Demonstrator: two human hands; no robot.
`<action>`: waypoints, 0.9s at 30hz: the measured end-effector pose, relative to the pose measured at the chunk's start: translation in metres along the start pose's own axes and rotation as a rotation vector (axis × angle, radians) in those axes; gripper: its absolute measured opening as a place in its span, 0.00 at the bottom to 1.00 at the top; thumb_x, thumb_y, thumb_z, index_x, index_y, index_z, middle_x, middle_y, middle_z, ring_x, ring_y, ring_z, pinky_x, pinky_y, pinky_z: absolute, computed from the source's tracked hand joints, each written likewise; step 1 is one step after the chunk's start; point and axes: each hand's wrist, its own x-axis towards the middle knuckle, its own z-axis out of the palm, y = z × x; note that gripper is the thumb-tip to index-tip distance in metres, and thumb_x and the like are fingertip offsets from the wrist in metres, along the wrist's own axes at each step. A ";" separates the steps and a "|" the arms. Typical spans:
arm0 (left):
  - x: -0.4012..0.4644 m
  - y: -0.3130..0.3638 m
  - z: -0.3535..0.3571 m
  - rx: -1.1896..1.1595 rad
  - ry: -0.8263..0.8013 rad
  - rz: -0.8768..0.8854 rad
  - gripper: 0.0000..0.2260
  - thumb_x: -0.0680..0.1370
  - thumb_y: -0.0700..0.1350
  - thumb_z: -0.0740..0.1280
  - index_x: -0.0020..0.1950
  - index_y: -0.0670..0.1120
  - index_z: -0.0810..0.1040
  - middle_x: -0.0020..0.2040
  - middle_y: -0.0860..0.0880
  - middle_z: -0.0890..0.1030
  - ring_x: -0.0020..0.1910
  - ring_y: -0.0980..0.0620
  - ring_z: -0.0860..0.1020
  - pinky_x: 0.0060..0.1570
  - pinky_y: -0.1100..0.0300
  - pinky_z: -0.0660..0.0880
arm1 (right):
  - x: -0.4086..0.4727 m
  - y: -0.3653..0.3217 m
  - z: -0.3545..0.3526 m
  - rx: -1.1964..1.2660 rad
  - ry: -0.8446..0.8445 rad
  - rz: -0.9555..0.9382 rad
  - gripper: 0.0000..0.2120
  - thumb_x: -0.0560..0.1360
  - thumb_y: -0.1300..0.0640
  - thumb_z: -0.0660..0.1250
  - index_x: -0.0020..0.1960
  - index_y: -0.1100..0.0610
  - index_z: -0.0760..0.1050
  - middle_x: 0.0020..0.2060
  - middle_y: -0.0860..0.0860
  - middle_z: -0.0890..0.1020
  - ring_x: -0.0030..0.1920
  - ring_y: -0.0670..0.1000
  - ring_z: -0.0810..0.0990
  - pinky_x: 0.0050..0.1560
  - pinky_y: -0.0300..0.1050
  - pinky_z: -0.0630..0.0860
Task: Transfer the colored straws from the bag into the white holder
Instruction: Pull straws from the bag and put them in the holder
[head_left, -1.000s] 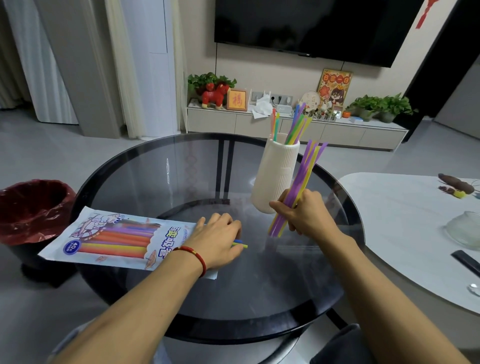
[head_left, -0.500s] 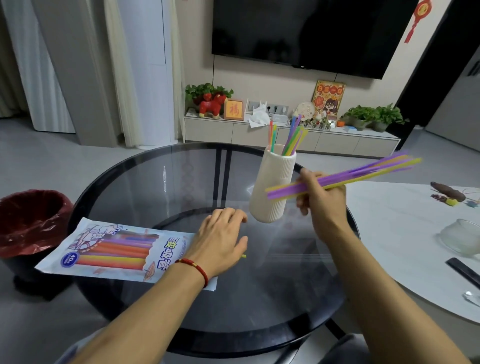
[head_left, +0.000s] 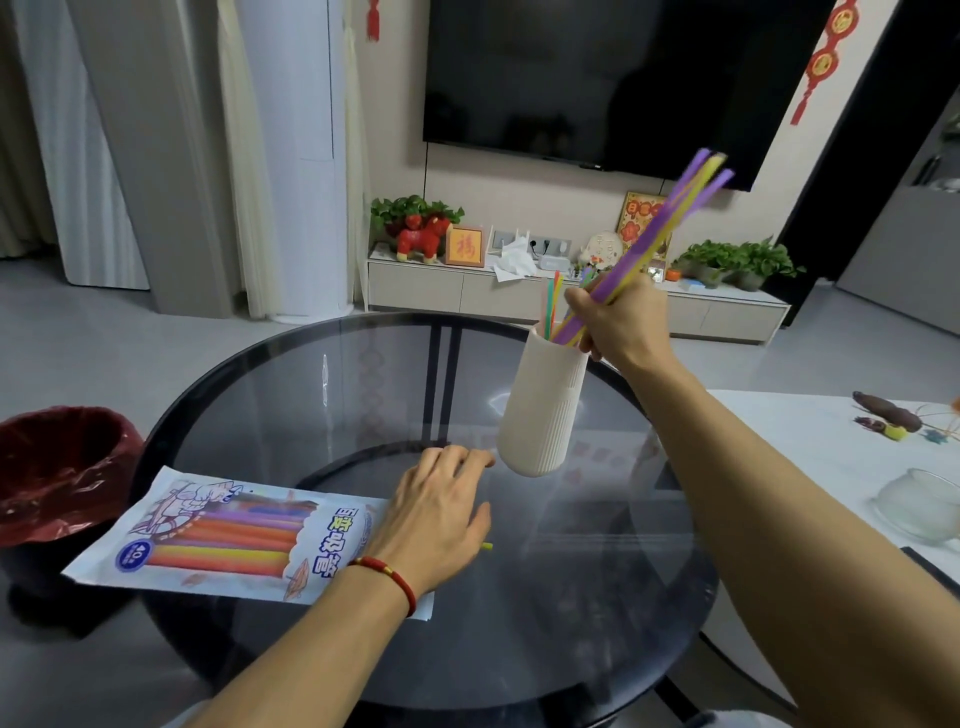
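The right hand (head_left: 621, 322) is raised above the white holder (head_left: 543, 410), fist closed around a bundle of purple and yellow straws (head_left: 660, 228) slanting up to the right, their lower ends at the holder's mouth. The bundle is motion-blurred, so the straws in it cannot be counted. About three more straws (head_left: 551, 301), orange, green and pink, already stand in the holder. The left hand (head_left: 436, 519) lies palm down with loose fingers, pinning the open end of the bag (head_left: 223, 540) flat on the round glass tabletop (head_left: 571, 623); a yellow straw tip (head_left: 487, 546) pokes out beside it. The single bag shows "40" in a blue circle and blue Chinese characters. A bin with a red liner (head_left: 57, 473) stands left of the tabletop.
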 end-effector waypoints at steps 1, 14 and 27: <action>0.000 0.000 0.000 0.001 -0.003 -0.002 0.19 0.79 0.50 0.61 0.70 0.52 0.67 0.64 0.53 0.71 0.65 0.50 0.68 0.63 0.52 0.69 | 0.002 0.000 0.003 -0.032 -0.032 0.008 0.14 0.78 0.53 0.73 0.40 0.63 0.82 0.25 0.54 0.82 0.16 0.43 0.76 0.19 0.37 0.73; 0.001 -0.003 -0.003 -0.028 -0.041 -0.029 0.20 0.78 0.48 0.62 0.71 0.51 0.68 0.65 0.51 0.71 0.65 0.49 0.67 0.64 0.51 0.69 | 0.007 -0.019 -0.006 -0.172 -0.094 -0.068 0.21 0.75 0.44 0.77 0.50 0.64 0.84 0.33 0.53 0.85 0.25 0.43 0.81 0.28 0.37 0.78; -0.012 -0.031 -0.014 0.179 -0.443 -0.118 0.50 0.63 0.75 0.60 0.80 0.53 0.52 0.78 0.48 0.58 0.77 0.46 0.52 0.75 0.40 0.53 | -0.054 -0.004 -0.006 -0.037 0.186 -0.429 0.08 0.80 0.55 0.66 0.50 0.60 0.79 0.42 0.52 0.83 0.39 0.48 0.79 0.39 0.43 0.77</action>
